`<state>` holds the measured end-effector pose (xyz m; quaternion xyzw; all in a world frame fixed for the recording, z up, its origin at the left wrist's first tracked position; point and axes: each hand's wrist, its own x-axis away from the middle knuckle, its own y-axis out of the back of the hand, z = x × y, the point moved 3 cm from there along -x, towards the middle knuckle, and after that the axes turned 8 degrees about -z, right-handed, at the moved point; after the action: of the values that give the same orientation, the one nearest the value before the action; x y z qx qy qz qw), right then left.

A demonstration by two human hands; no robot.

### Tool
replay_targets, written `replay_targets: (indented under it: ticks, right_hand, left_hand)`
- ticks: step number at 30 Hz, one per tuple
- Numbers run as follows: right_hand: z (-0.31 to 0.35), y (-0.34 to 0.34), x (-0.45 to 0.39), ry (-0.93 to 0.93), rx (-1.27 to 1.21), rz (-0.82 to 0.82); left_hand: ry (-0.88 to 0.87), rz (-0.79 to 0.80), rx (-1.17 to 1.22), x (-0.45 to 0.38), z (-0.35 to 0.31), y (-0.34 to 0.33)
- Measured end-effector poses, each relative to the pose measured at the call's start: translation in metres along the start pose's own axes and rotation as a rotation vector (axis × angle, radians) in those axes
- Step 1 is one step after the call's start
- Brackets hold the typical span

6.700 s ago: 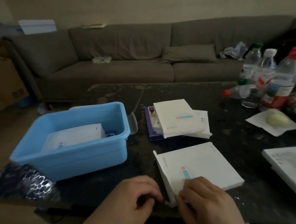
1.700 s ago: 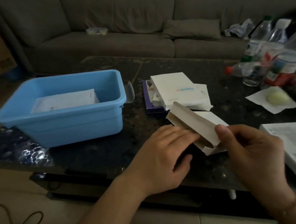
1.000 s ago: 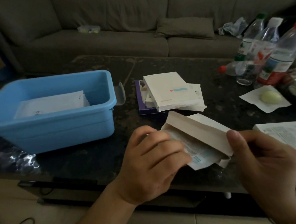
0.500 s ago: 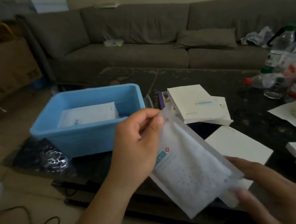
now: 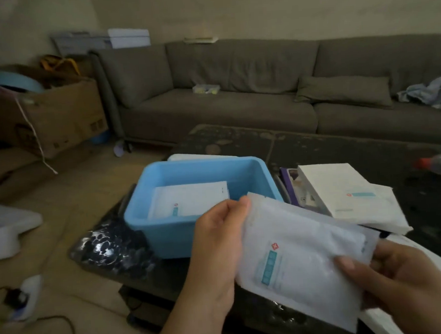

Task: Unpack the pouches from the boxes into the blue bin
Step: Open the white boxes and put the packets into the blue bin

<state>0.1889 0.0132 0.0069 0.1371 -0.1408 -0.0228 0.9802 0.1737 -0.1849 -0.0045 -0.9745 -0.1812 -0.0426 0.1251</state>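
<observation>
in the lower right of the frame both hands hold a flat white sealed pouch with a teal label strip and a small red mark (image 5: 301,260), lifted above the near edge of the dark speckled stone counter (image 5: 329,144) and tilted so its top corner points up and left. the left hand (image 5: 218,234) grips the pouch's upper left edge, fingers curled behind it and thumb tip on the top corner; the right hand (image 5: 401,277) pinches the lower right side, thumb lying across the front face. just left of and behind the pouch, in the middle of the frame, sits the light blue rectangular plastic bin (image 5: 166,229) on the counter, with another white pouch of the same kind (image 5: 190,199) lying flat on its floor. right of the bin, in the centre right, a closed white cardboard box with a teal label (image 5: 336,185) rests on a crumpled white box (image 5: 387,211) and a purple-edged box (image 5: 289,183). a clear plastic bottle with a red cap (image 5: 438,165) lies at the right edge. a grey-brown fabric sofa (image 5: 235,88) fills the upper half, and a brown cardboard carton (image 5: 61,117) stands at the upper left.
</observation>
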Motion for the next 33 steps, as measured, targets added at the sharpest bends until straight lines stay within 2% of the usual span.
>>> replay_targets:
  ticks: [4, 10, 12, 18, 25, 33]
  right_hand:
    - [0.044, -0.025, -0.011, 0.114, -0.013, 0.105]
    - [0.109, -0.078, -0.076, 0.141, -0.077, 0.189]
    - [0.115, -0.098, -0.095, 0.09, -0.024, 0.243]
    - [0.098, -0.137, -0.122, -0.07, 0.129, 0.349]
    - [0.079, -0.153, -0.133, -0.116, 0.237, 0.333]
    - [0.102, -0.141, -0.12, 0.097, 0.662, 0.218]
  left_hand:
    - [0.055, -0.118, 0.201, -0.01, -0.016, 0.032]
    - [-0.116, -0.573, 0.552, -0.019, -0.038, 0.09]
    - [-0.12, -0.642, 0.669, -0.02, -0.038, 0.102]
    - [-0.084, -0.637, 0.784, -0.027, -0.035, 0.111]
    - [-0.099, -0.65, 0.785, -0.026, -0.035, 0.109]
    - [-0.118, -0.646, 0.788, -0.024, -0.035, 0.109]
